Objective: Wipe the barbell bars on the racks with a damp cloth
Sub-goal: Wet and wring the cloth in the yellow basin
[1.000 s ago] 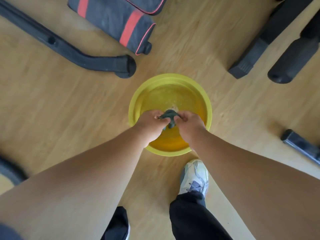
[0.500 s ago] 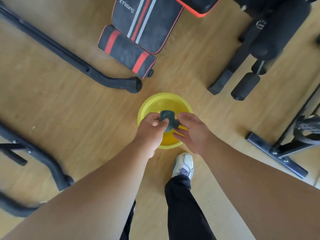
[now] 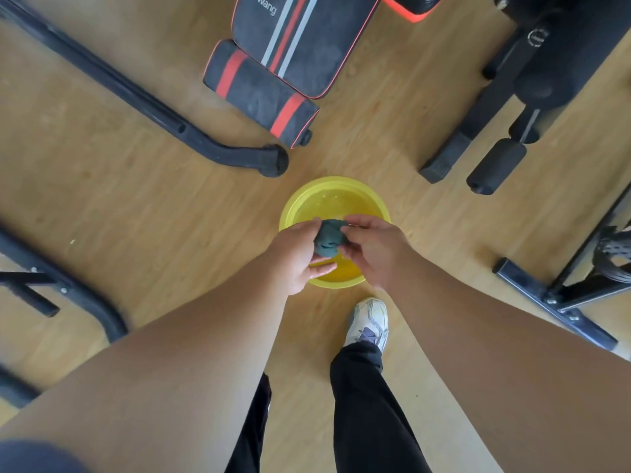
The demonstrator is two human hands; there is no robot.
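Over the yellow basin (image 3: pixel 375 196), both hands' fingers (image 3: pixel 355 222) clutch the cloth (image 3: pixel 329 237) (partly hidden).

Bright, even light, soft shadows; wide-angle bending and perhaps slight blur at edges.

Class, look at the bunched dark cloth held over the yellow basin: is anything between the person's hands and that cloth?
No. Both hands already hold the cloth: the left hand grips it from one side, the right hand pinches it from the other, above the yellow basin. No barbell bars are in view.
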